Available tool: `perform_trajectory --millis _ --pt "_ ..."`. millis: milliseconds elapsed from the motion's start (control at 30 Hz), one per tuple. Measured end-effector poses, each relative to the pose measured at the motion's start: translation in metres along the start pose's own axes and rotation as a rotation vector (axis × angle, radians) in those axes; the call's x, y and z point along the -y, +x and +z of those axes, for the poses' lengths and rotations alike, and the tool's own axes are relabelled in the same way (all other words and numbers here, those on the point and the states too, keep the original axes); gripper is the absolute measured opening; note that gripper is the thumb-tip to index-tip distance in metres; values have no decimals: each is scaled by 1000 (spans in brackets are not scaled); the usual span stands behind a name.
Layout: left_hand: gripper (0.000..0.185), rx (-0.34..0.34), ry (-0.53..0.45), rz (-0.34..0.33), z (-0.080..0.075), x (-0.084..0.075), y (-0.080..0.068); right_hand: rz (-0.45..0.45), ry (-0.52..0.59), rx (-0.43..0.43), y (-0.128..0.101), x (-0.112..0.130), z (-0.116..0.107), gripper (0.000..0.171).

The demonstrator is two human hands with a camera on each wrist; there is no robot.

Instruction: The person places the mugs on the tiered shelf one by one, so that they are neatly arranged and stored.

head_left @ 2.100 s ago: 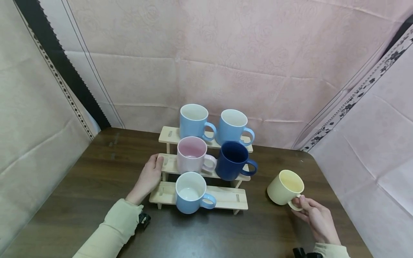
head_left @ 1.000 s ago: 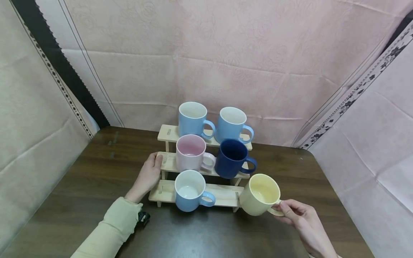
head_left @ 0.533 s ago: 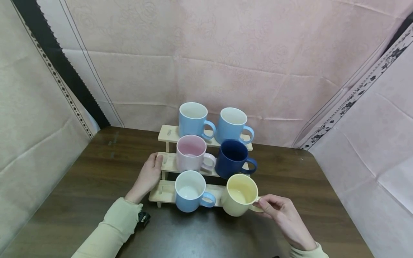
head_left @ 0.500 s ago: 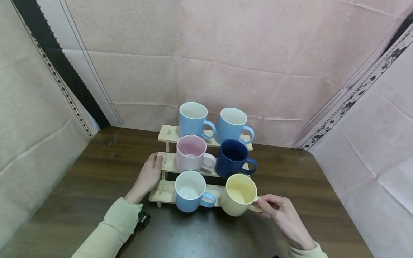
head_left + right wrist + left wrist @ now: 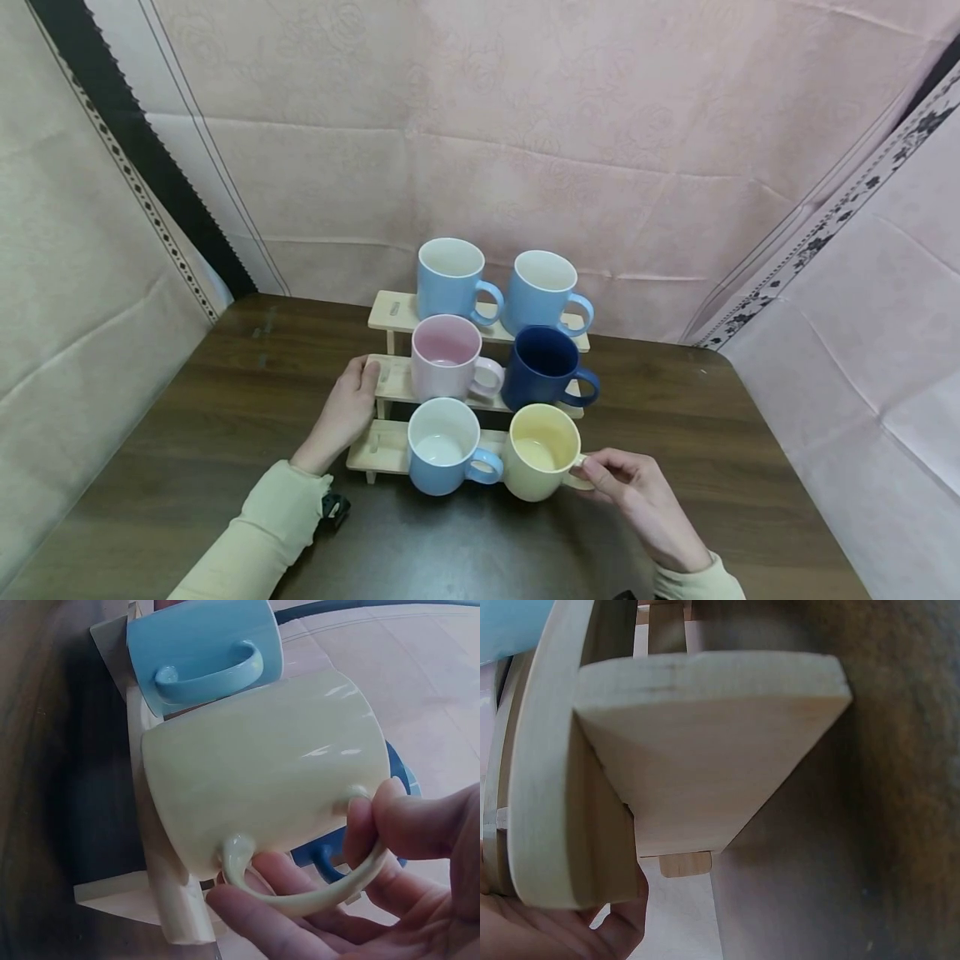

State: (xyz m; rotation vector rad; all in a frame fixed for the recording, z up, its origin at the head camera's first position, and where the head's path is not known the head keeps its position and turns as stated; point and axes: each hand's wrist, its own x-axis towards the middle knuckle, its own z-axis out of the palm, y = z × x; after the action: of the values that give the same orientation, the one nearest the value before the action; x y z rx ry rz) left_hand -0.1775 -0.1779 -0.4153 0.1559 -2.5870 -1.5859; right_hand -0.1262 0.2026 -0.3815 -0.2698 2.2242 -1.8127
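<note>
A pale yellow mug (image 5: 528, 471) stands on, or just above, the right part of the lowest step of a wooden tiered rack (image 5: 384, 450); exact contact is hard to tell. My right hand (image 5: 633, 500) pinches its handle between thumb and fingers, as the right wrist view shows around the yellow handle (image 5: 315, 900). Left of it sits a light blue mug (image 5: 433, 471), close beside. My left hand (image 5: 343, 417) grips the left end of the rack's middle step. In the left wrist view, fingers (image 5: 626, 922) curl by the wooden edge; part of that hand is hidden.
On the middle step stand a pink mug (image 5: 435, 375) and a navy mug (image 5: 531, 385). Two light blue mugs, a left one (image 5: 442, 292) and a right one (image 5: 531, 310), occupy the top step. Patterned cloth (image 5: 570, 150) hangs behind the brown table (image 5: 187, 467).
My right hand has carried the yellow mug leftward from the table at the right to the lowest step, beside the light blue mug. My left hand keeps its hold on the rack.
</note>
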Motion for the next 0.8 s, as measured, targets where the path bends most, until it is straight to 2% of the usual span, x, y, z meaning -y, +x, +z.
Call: perform_trajectory --millis 400,600,800 --pt "55 -9 4 5 0 0 1 -5 26 -6 2 -7 4 34" --pt "57 -3 4 3 0 1 1 31 36 -42 3 -8 7 36" --pt "59 4 10 -2 1 2 1 52 29 -42 3 -7 7 36"
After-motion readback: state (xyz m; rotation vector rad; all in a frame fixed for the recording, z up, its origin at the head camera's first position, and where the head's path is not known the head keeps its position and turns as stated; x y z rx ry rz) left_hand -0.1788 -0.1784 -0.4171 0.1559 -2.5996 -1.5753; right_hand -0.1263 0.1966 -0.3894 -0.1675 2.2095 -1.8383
